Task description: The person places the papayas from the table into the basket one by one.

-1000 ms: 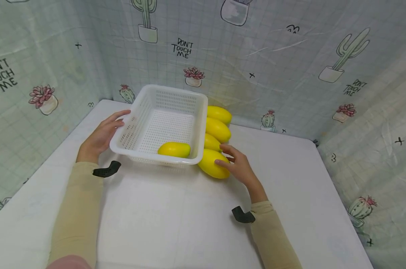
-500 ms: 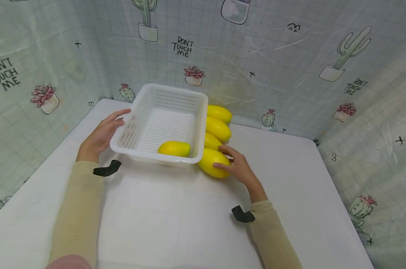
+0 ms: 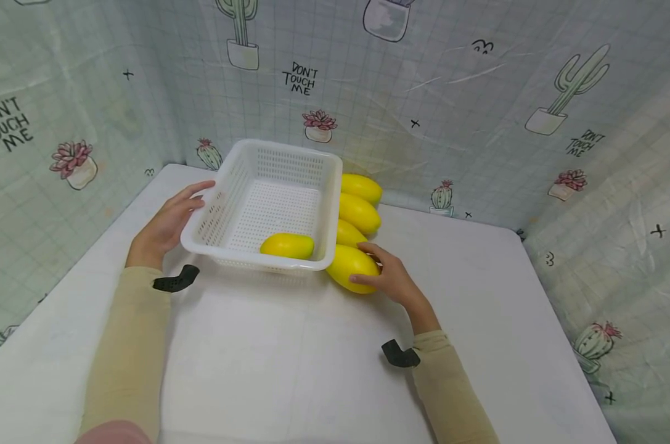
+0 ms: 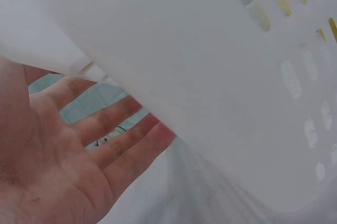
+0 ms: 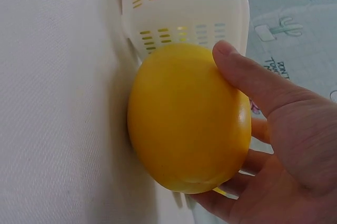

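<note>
A white plastic basket [image 3: 285,203] with slotted walls stands toward the back left of the table. My left hand [image 3: 171,219] touches its left side, fingers stretched out. In the left wrist view the fingertips [image 4: 160,132] of that hand reach the edge of the basket wall [image 4: 158,50]. A yellow mango [image 3: 287,245] lies inside the basket, near its front wall. My right hand [image 3: 390,271] holds another, larger mango [image 3: 348,268] beside the basket's front right corner. In the right wrist view the thumb [image 5: 247,74] lies along that mango [image 5: 184,121], with the fingers curled beneath and behind it.
Several more yellow mangoes [image 3: 359,213] line the right side of the basket, partly covered by its rim. The white table [image 3: 290,370] extends in front and to the right. A curtain [image 3: 368,92] printed with cacti hangs behind and on both sides.
My right thumb has slid slightly left onto the front mango and the right fingers have closed around it. The left hand and the basket have not moved.
</note>
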{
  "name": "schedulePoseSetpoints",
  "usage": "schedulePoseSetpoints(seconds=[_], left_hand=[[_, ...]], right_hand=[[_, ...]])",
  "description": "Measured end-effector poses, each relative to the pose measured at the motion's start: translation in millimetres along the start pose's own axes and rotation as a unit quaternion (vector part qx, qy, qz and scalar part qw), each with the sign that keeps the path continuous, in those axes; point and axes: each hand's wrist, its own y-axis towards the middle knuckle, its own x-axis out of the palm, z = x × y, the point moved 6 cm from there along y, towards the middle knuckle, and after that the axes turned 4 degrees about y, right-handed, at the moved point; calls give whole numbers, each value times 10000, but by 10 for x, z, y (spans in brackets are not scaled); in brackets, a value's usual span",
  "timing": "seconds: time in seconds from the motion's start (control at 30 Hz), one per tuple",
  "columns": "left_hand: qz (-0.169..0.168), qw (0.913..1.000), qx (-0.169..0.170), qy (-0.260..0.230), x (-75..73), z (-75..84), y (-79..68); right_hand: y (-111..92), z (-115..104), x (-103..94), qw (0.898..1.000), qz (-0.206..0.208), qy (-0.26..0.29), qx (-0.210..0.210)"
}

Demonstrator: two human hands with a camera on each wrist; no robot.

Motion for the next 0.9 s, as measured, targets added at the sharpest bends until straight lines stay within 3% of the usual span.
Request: schedulePoseSetpoints(seconds=[0.9], left_hand=[[16, 9999, -34, 162, 38, 36, -33]], right_hand=[[-27, -44, -16, 9998, 146, -153, 21]])
